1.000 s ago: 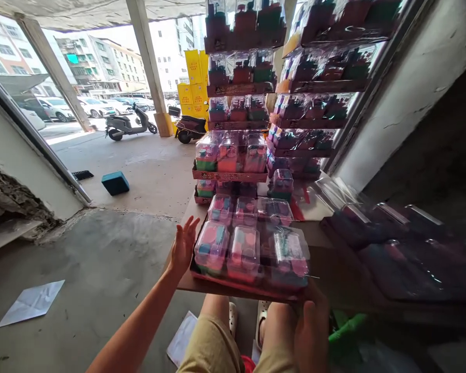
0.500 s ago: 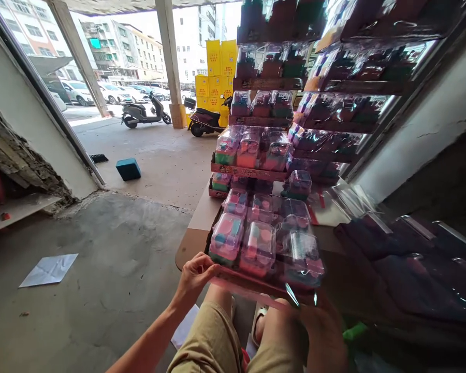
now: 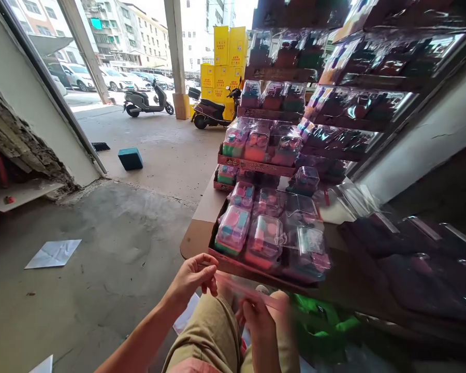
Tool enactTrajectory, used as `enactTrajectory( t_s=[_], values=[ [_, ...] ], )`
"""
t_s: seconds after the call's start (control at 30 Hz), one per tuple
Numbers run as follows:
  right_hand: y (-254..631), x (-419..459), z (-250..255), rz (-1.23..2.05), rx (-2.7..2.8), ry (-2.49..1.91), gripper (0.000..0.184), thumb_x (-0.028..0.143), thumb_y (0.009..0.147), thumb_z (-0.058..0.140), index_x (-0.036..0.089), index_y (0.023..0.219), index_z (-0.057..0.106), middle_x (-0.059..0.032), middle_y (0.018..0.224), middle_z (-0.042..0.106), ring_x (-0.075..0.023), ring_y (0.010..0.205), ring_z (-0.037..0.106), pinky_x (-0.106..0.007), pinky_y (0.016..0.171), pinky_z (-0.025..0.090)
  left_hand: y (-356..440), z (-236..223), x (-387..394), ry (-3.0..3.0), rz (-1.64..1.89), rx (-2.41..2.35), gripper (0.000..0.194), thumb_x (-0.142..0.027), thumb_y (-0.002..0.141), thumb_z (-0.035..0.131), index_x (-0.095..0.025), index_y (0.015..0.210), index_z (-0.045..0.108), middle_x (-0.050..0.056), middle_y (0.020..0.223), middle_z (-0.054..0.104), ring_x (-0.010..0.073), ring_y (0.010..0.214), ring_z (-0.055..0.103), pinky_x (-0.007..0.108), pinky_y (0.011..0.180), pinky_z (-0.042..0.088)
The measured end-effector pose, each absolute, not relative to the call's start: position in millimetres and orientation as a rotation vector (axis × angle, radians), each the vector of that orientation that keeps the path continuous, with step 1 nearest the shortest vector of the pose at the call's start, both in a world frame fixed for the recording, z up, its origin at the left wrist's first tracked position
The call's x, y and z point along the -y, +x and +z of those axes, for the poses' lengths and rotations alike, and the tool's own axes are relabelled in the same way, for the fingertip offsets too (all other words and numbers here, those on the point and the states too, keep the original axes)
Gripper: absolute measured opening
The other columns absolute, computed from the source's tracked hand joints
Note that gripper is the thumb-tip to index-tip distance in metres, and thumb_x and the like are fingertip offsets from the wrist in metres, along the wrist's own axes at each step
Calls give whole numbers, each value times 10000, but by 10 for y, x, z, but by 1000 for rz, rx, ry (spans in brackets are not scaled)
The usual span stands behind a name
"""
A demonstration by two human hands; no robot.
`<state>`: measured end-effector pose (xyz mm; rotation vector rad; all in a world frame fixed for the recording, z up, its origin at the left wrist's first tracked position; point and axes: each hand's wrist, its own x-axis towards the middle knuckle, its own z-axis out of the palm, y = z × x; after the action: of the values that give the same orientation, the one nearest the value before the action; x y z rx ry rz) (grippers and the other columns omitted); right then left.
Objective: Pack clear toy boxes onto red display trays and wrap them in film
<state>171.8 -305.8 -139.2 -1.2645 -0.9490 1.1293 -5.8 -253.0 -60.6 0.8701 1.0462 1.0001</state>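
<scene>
My left hand (image 3: 194, 275) is closed in a pinch just in front of the near left corner of a dark reddish display tray (image 3: 248, 270). In the tray sit several clear-lidded plastic boxes (image 3: 264, 235) with pink, green and teal contents. A thin, see-through pinkish plastic strip (image 3: 252, 291) stretches from my left hand to my right hand (image 3: 258, 318), above my knees. My right fingers are closed on its other end, partly blurred. The tray rests on a brown table (image 3: 198, 239), apart from both hands.
More filled trays (image 3: 262, 167) are stacked behind, some wrapped in shiny film (image 3: 334, 137). Dark fabric-like items (image 3: 396, 274) lie to the right, clear plastic sheets (image 3: 349, 199) beside the stack. Green material (image 3: 322, 316) is under the table. Paper (image 3: 53, 254) lies on the floor.
My right hand has moved left and away from the tray's near right corner. My left hand has come off the near left corner. The strip is now held between them, below the tray's edge.
</scene>
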Motion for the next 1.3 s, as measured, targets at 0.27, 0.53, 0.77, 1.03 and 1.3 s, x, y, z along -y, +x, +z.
enactTrajectory(
  t_s=[0.27,0.53,0.77,1.03,1.3],
  values=[
    [1156,2713,-1199,1485,828,-812,222,332,719,713,243,888,599,23,736,578,-118,576,518,-243,509,387,-63,-625,2553,870,987,-1019,405,-511,647,713,-160,710,522,-31,432,586,90,355,516,178,384,247],
    [1085,2717,-1111,1502,816,-743,183,315,709,712,226,733,555,50,668,481,-101,522,452,-247,493,353,-62,-663,2586,878,1004,-968,370,-482,718,680,-153,671,516,-6,442,617,86,370,527,180,400,238],
    [1065,2758,-1012,1550,873,-776,248,411,767,658,212,719,519,33,615,480,-119,556,455,-263,535,353,-39,-652,2600,877,1026,-1020,424,-543,696,672,-156,626,515,-30,401,550,86,362,499,193,410,257],
    [1185,2858,-983,1712,752,-691,261,442,689,718,236,715,560,11,695,464,-108,584,427,-233,476,306,-27,-562,2568,991,1053,-1072,423,-518,605,734,-141,542,554,-23,573,502,71,479,449,211,475,323],
    [2010,3004,-1432,1047,1004,-1446,299,543,788,582,295,950,624,-53,905,618,-194,720,586,-341,545,488,-180,-507,2455,1024,1030,-1112,349,-458,621,737,-139,580,600,-10,593,561,94,578,455,217,580,345]
  ],
)
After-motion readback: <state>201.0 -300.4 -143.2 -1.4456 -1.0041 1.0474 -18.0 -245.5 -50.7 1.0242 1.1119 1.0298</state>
